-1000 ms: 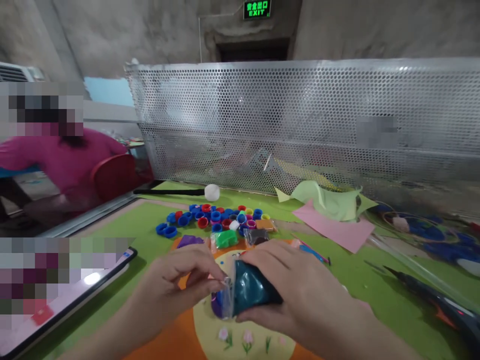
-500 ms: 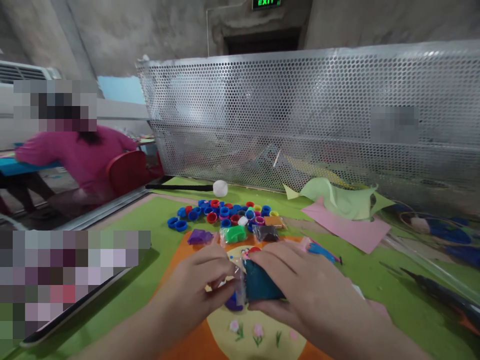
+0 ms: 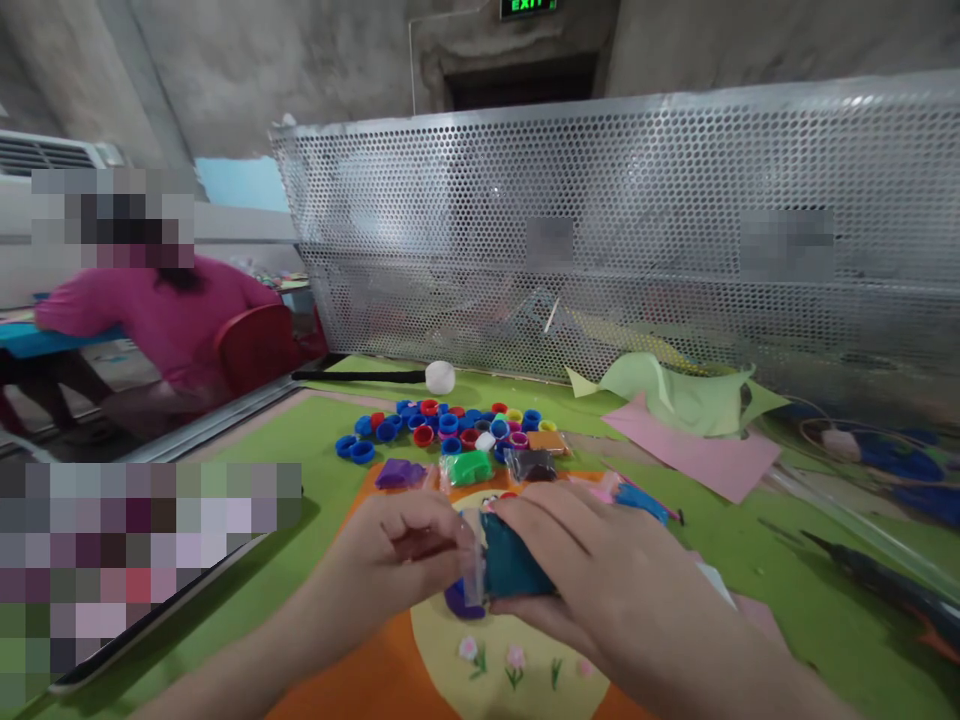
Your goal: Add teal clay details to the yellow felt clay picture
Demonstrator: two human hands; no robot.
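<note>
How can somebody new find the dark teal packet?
In front of the perforated metal screen, find the orange sheet. Over it, the right hand holds the dark teal packet, with the left hand at its clear edge. Unlike the purple packet, green packet and black packet lying behind, this one is held.

The teal packet [image 3: 517,560] looks like smooth plastic, with a clear film edge [image 3: 472,565]. The small rings [image 3: 448,425] look like glossy plastic. The partition [image 3: 645,180] is shiny perforated metal; the wall [image 3: 262,60] is rough, matt concrete. The pink sheet [image 3: 675,445] and orange sheet [image 3: 360,665] look like matt paper.
</note>
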